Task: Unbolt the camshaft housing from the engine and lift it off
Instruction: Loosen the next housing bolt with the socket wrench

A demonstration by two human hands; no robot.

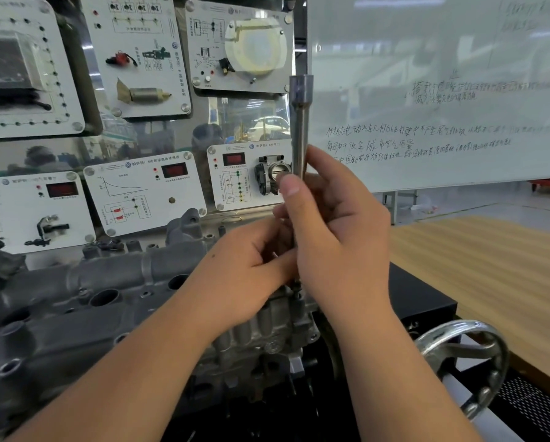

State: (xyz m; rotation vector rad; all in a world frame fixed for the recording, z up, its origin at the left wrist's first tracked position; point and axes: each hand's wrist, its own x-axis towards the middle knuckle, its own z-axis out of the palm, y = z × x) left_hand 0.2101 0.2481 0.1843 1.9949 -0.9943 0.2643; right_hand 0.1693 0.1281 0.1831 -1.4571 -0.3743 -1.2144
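Gripping a long socket extension [300, 135] in the right hand [340, 231], fingers and thumb curling round the shaft just under its middle; holding it close to upright, wide socket end standing well above the hand, lower end running down out of the palm toward the engine. Pinching at the same shaft lower down with the left hand [251, 266], fingertips closing on it just beside and touching the right palm; exactly what those fingertips are holding hidden, possibly a bolt or the tool's tip, cannot tell which. Lying below and to the left of both hands, the camshaft housing [101, 295]: grey casting, long axis running away leftward from the hands and slightly toward the viewer, round bores showing along its top, apparently still seated on the engine. Meeting the housing's near end directly beneath the hands, the tool's lower end, contact point mostly covered. Judging the step as working a bolt at this right-hand end, with lifting off not yet begun. Noting the deciding relation: tool axis vertical, housing axis crossing it roughly at right angles, remaining bolt positions all lying leftward, nearer the left hand. Standing beyond the hands, training display panels [146, 193] and a whiteboard [442, 106]; sitting below right of the right wrist, a metal handwheel [477, 362]
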